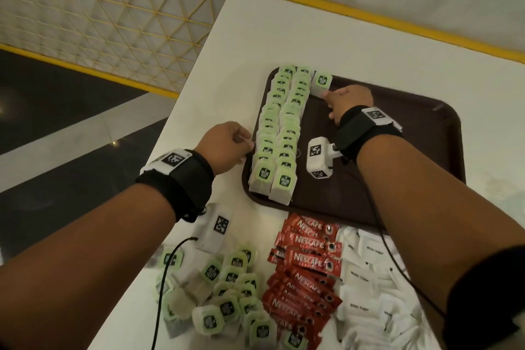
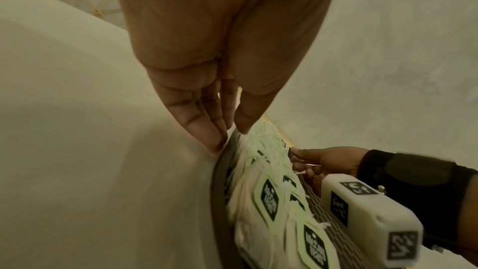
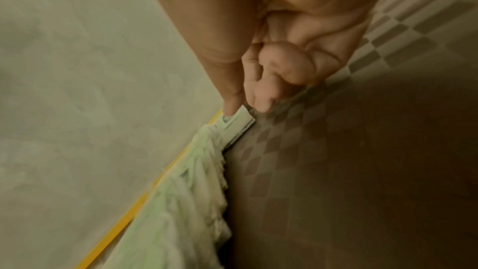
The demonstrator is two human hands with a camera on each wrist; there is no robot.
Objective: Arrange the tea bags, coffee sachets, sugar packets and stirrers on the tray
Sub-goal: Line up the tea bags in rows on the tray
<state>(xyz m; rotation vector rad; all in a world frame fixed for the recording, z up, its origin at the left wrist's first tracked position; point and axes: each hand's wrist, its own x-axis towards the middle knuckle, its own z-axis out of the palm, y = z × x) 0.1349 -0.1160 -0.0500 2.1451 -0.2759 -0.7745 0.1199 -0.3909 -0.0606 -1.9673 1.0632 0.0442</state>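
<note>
Here the right hand pinches a tea bag at the tray's far left, beside two tea-bag rows. The left hand, fingers drawn together, touches the tray's left rim.

- Setting: looks like a café, canteen or hospitality service area; exact kind cannot be told.
- Evidence: brown serving tray with a textured checker surface under the right hand, on a white table.
- Bulk single-serve stock nearer the person than both hands: tea bags, red Nescafé sachets, white sugar packets.
- Beyond the left hand: yellow lattice railing, polished dark floor.
</note>
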